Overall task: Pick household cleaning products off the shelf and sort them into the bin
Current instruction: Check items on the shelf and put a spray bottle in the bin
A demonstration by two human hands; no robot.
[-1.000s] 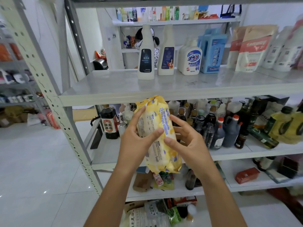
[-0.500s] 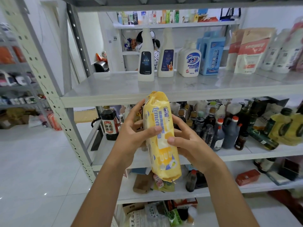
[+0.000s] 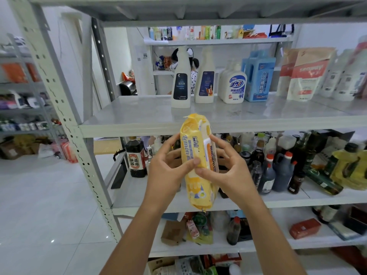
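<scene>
A yellow pack of lemon wipes (image 3: 195,147) stands upright on its narrow side between both hands, in front of the shelf's edge. My left hand (image 3: 165,171) grips its left face with the thumb across the front. My right hand (image 3: 230,171) grips its right face, fingers curled over the label. On the grey shelf (image 3: 139,116) behind stand two white spray bottles (image 3: 181,84), a white detergent bottle (image 3: 234,84), a blue jug (image 3: 258,80) and several refill pouches (image 3: 305,76). No bin is in view.
The lower shelf (image 3: 317,197) holds a soy sauce bottle (image 3: 135,157), dark sauce bottles (image 3: 278,171) and yellow oil jugs (image 3: 349,169). Boxes and packets fill the shelves below. A perforated upright post (image 3: 65,116) stands left, with white tiled floor (image 3: 39,215) beyond. A person stands far behind.
The pack has been turned in both hands from facing me to edge-on, so its side label shows. Hands and pack have risen a little toward the shelf's edge.
</scene>
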